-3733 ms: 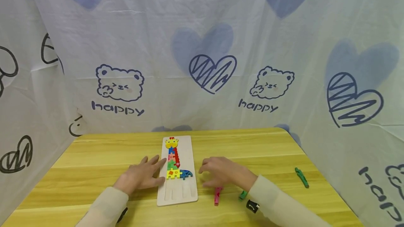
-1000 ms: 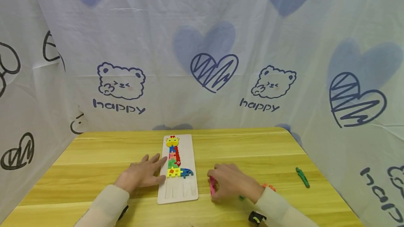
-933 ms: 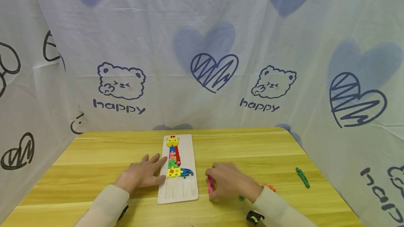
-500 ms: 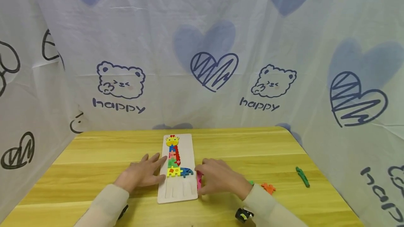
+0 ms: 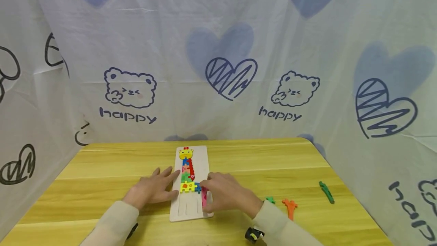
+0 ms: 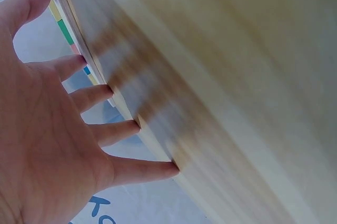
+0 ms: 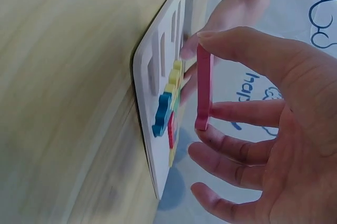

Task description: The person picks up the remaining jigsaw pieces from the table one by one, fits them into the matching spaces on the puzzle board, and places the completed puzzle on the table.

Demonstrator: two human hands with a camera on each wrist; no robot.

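Note:
A wooden puzzle board (image 5: 200,159) lies on the table, bearing a giraffe of coloured pieces: a yellow head (image 5: 186,153), a red mane (image 5: 191,167) and a yellow and blue body. Below the body are bare leg slots. My right hand (image 5: 227,193) pinches a pink puzzle piece (image 7: 205,87) between thumb and fingers, held over the board's lower right part and raised off its surface. It partly covers the blue piece (image 5: 197,188) in the head view. My left hand (image 5: 154,190) spreads its fingers at the board's left edge, fingertips down on the board and table.
Right of the board lie an orange puzzle piece (image 5: 290,208), a green piece (image 5: 270,199) partly behind the right wrist, and a dark green piece (image 5: 326,192) farther right. A printed white cloth (image 5: 170,56) hangs behind the wood-grain table (image 5: 102,166).
My right hand has picked up the pink piece from the table and carried it left over the board. The orange piece has come into fuller view. My left hand has stayed in place.

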